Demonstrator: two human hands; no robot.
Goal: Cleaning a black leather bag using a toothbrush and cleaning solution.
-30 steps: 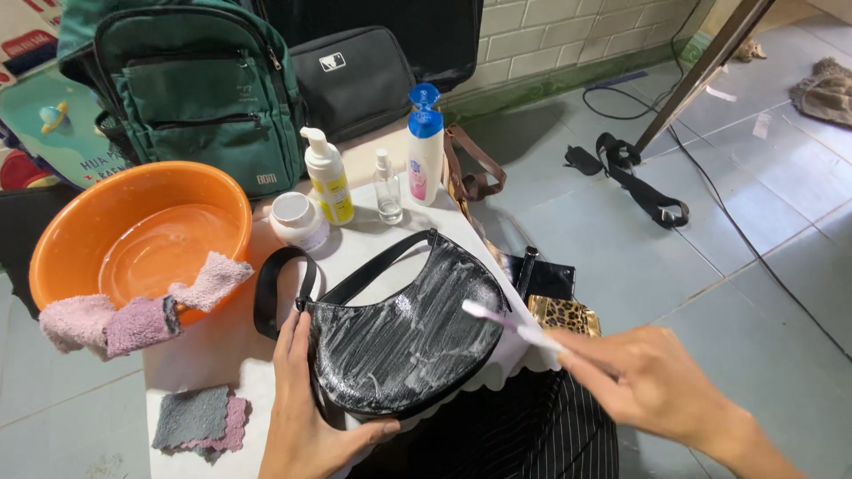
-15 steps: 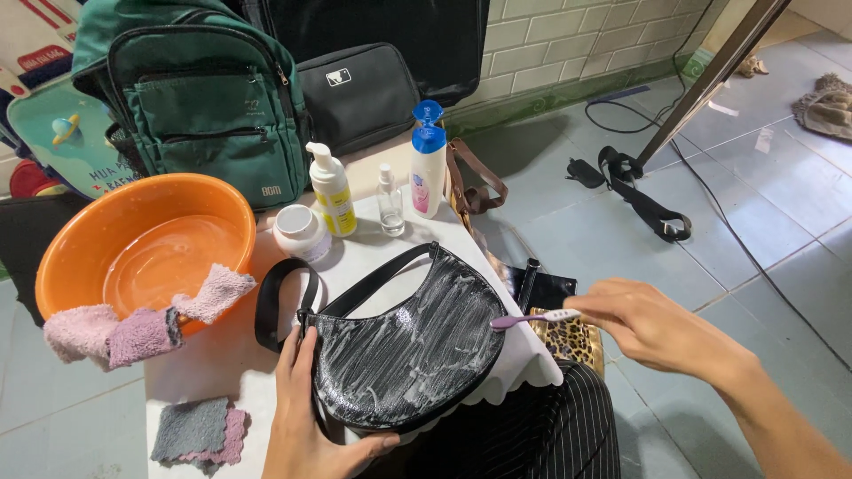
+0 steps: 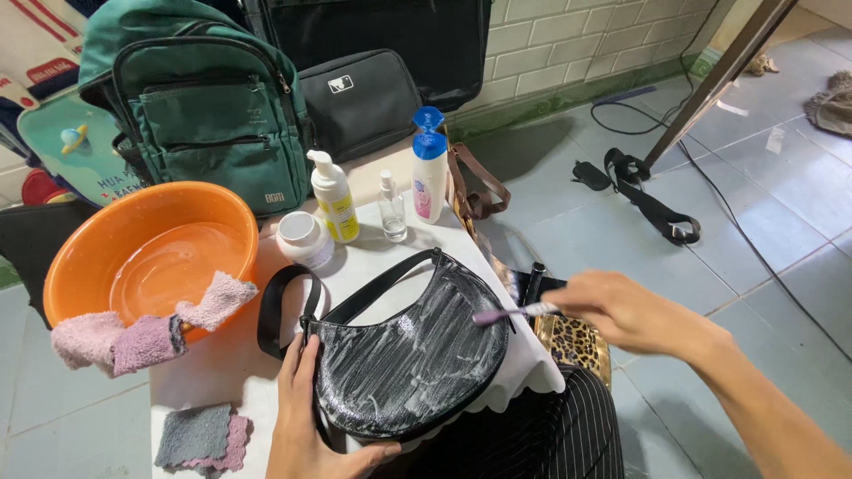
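A black crescent-shaped shoulder bag point(image 3: 404, 359) streaked with white foam lies on a small white table point(image 3: 222, 350). My left hand point(image 3: 306, 426) holds the bag's left end and lower edge, fingers curled under it. My right hand point(image 3: 635, 310) grips a toothbrush point(image 3: 515, 312) with a pale handle; its purple bristle head touches the bag's upper right side. The bag's black strap point(image 3: 293, 302) loops over the table at the upper left.
An orange basin point(image 3: 146, 253) of water with pink cloths point(image 3: 142, 328) on its rim stands at left. A white jar point(image 3: 302, 239), pump bottle point(image 3: 335, 197), small clear bottle point(image 3: 390, 208) and blue-capped bottle point(image 3: 429, 168) stand behind. Green backpack point(image 3: 209, 115), black pouch point(image 3: 359, 102), grey-pink cloth point(image 3: 200, 436), leopard-print bag point(image 3: 572, 341).
My right hand brought the toothbrush from the bag's right end, up and left onto its upper right surface. My left hand kept its hold on the bag.
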